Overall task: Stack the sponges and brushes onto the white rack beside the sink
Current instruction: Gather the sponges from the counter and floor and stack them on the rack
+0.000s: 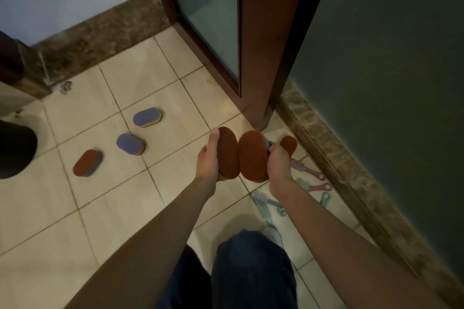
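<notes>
My left hand (208, 158) grips an oval brown-faced sponge (228, 153), and my right hand (278, 162) grips a second brown-faced sponge (252, 154); the two sponges touch edge to edge above the floor. On the tiles to the left lie a brown sponge (86, 163) and two purple-faced sponges (130, 143) (147, 117). Another brown sponge (288, 144) lies just behind my right hand. Pink brushes (307, 170) and mint-green brushes (266, 204) lie on the floor by the right wall. No white rack or sink is in view.
A dark wooden door frame (261, 63) with frosted glass stands straight ahead. A brown stone skirting (351, 173) runs along the right wall. A dark round object (15, 150) sits at the left edge. My knee in blue jeans (251, 271) fills the bottom centre.
</notes>
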